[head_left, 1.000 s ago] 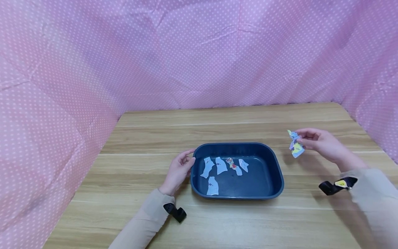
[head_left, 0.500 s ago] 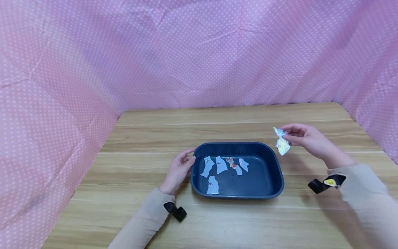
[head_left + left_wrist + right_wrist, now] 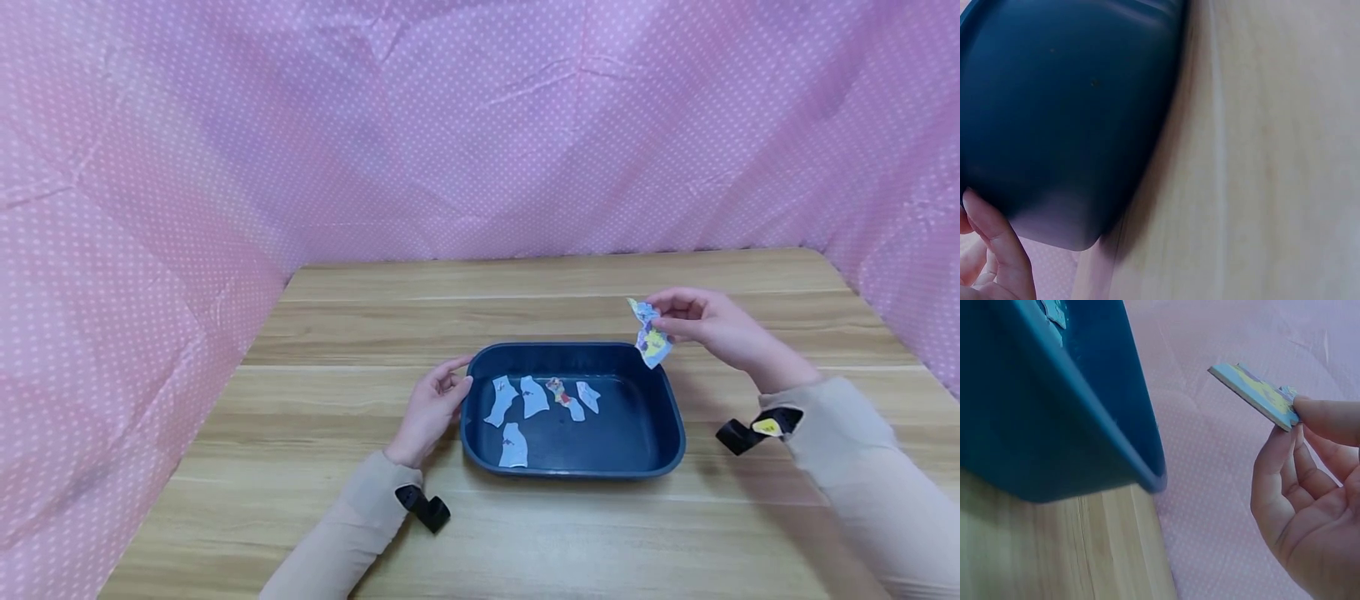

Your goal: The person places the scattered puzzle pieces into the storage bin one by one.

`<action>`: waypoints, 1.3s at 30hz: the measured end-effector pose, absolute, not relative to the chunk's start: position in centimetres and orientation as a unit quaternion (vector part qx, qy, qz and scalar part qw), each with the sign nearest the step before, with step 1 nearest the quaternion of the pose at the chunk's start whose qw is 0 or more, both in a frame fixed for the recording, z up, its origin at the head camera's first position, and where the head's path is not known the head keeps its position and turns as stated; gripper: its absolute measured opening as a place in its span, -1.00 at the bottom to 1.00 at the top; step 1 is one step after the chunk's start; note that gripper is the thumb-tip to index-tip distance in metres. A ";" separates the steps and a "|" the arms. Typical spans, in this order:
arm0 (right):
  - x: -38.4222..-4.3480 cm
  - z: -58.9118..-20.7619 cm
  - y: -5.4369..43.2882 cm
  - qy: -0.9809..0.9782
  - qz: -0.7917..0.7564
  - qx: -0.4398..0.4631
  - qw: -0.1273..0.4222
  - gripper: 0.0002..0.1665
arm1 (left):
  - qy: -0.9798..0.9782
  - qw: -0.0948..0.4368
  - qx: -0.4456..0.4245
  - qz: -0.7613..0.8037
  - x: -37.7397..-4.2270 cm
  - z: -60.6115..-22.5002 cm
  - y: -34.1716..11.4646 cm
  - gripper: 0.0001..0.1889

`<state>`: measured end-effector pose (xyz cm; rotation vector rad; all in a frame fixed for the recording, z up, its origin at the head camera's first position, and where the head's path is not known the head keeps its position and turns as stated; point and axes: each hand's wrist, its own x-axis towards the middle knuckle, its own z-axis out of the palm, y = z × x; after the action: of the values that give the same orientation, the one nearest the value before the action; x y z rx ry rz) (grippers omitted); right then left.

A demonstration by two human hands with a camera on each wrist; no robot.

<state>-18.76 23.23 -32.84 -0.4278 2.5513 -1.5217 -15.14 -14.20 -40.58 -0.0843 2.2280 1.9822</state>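
In the head view a dark blue plastic tub (image 3: 600, 446) stands on the table. At its left end my left hand (image 3: 427, 412) grips the rim, thumb at the edge. My right hand (image 3: 712, 332) pinches an irregular puzzle piece (image 3: 649, 343), light blue with yellow and purple print, over the tub's far right corner. The right wrist view shows this piece (image 3: 1257, 394) as thick card between thumb and fingers, beside the tub wall (image 3: 1079, 434). Several pieces lie flat inside the tub, among them a colourful one (image 3: 562, 398) and a pale one (image 3: 513, 447) nearer the front.
A wood-grain table (image 3: 375, 312) spreads around the tub. Pink dotted cloth (image 3: 480, 150) hangs behind the table and along both sides. Each wrist wears a black strap with a camera mount, the left one (image 3: 422, 508) beside the sleeve.
My right hand has moved left with the puzzle piece, from right of the tub to over its far right corner. The left hand and the tub have stayed in place.
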 end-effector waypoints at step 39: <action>-20.9 -31.9 14.7 0.817 -0.396 -0.358 0.217 -0.70 | 0.744 0.078 -0.030 0.663 -15.1 -40.5 -14.1 -0.64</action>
<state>-20.90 14.69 -31.89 -0.9918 2.2631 -1.0973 -15.06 -14.09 -40.47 -0.0902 2.2275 1.9857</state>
